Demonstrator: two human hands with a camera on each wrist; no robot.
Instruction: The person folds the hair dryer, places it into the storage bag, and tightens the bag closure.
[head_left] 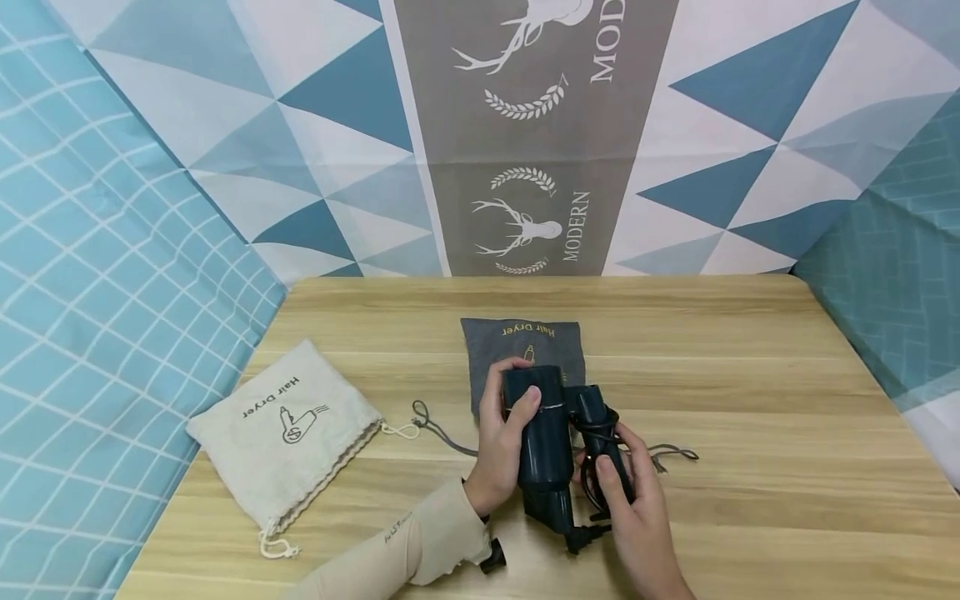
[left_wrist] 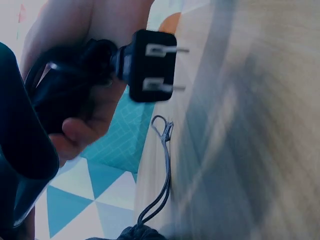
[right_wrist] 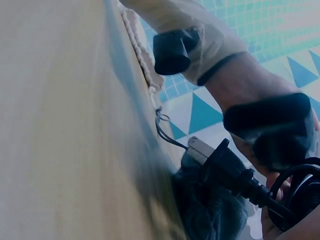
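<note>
I have the dryer (head_left: 545, 446) at lower centre of frame, left hand (head_left: 497, 454) wrapped round barrel (head_left: 543, 462), right hand (head_left: 636, 508) gripping corded handle (head_left: 590, 403); probably rigid, slick, weighty, best held by barrel

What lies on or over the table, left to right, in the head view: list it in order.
Cream pouch, left grey drawstring, left hand, dark hair dryer, right hand.
</note>
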